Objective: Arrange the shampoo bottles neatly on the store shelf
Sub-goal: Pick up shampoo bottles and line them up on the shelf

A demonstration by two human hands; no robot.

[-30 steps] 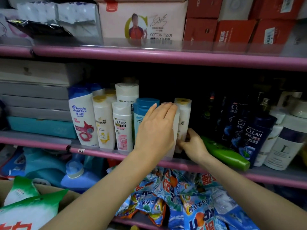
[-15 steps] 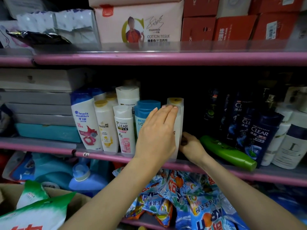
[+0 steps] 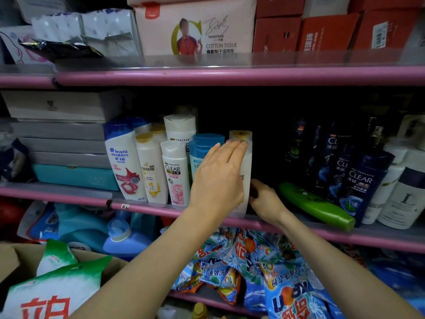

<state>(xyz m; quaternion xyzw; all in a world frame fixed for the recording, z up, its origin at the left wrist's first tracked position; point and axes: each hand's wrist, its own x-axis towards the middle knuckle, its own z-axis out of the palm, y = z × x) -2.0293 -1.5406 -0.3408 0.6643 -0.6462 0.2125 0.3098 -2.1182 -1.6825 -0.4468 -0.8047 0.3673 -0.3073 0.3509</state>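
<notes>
On the pink middle shelf (image 3: 69, 196) a row of upright shampoo bottles stands: a Head & Shoulders bottle (image 3: 123, 162), a Pantene bottle (image 3: 150, 169), a white Clear bottle (image 3: 175, 173) and a blue-capped bottle (image 3: 202, 146). My left hand (image 3: 217, 178) lies flat across the front of a white gold-capped bottle (image 3: 246, 157). Low at that bottle's right side is my right hand (image 3: 264, 199), fingers against its base. A green bottle (image 3: 315, 203) lies on its side to the right, in front of dark blue Clear bottles (image 3: 358, 180).
White pump bottles (image 3: 404, 194) crowd the shelf's right end, grey and teal boxes (image 3: 69, 157) the left. Tissue packs (image 3: 195, 31) and red cartons (image 3: 322, 31) fill the upper shelf. Detergent bags (image 3: 241, 268) and a blue jug (image 3: 124, 238) sit below.
Both hands have slid the white gold-capped bottle left until it stands next to the blue-capped bottle. The view has shifted slightly.
</notes>
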